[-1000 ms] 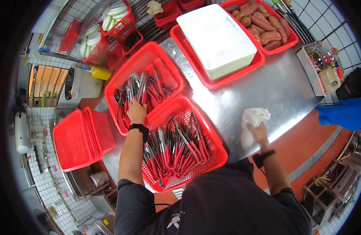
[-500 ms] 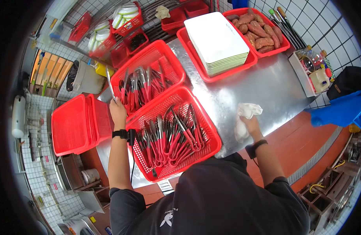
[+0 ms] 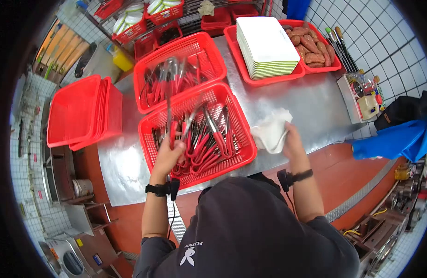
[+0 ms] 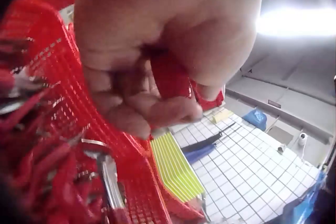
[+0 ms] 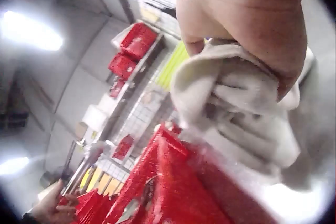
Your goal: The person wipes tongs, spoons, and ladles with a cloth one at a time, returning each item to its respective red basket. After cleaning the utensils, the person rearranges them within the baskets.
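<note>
The left hand (image 3: 168,157) grips red-handled tongs (image 3: 169,111) over the near red basket (image 3: 245,129), their metal arms spread and pointing away from the body. In the left wrist view the fingers (image 4: 163,111) curl round a red handle (image 4: 170,77). More red-handled tongs (image 3: 218,134) lie in the near basket, and others fill the far basket (image 3: 218,55). To the right of the near basket, the right hand (image 3: 293,142) holds a crumpled white cloth (image 3: 270,132) above the metal table; the right wrist view shows the cloth (image 5: 236,103) bunched under the palm.
Stacked white trays (image 3: 267,41) stand in a red basket at the back, beside a basket of sweet potatoes (image 3: 311,46). Empty red baskets (image 3: 79,113) are stacked at the left. A white bin of bottles (image 3: 352,99) is at the right of the metal table (image 3: 311,102).
The left hand has brought tongs from the far basket, out past its left side, to over the near basket. The right hand has lifted the cloth and moved it towards the near basket.
</note>
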{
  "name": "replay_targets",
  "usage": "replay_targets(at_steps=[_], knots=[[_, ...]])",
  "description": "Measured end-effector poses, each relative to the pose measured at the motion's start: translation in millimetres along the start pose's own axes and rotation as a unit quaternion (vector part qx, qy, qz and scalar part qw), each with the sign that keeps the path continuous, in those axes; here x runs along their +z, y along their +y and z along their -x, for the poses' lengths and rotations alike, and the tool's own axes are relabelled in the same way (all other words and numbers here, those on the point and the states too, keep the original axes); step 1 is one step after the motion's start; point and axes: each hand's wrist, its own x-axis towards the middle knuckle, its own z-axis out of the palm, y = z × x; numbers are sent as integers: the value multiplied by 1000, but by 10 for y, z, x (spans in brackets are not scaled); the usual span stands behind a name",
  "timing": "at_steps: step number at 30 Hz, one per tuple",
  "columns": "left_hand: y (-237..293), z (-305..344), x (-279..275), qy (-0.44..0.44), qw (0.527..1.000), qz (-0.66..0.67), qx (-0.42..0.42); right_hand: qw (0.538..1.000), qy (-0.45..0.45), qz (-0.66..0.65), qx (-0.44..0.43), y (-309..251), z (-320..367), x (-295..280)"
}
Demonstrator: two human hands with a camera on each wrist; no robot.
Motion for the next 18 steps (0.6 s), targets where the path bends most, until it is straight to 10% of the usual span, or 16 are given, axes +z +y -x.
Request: replay_targets(at_steps=[4,6,8,9,10,18], knots=[[63,351,352,-213,933,289,-18,965,-262,-25,1,-71,503,739],[158,413,457,-290,930,220,-54,935,-245,251,55,-9,420,780],[185,381,822,-280,954,-10,109,862,-245,444,3,148,428,1112],[395,506,914,-296,953,70,-8,905,-219,364,4,296,433,1152],[226,475,1041,-258,951,85,149,940,-192,282,6,402,472,1183],[331,696,759,-302,952,17,-52,977,-141,119,-105,344,897,1334]])
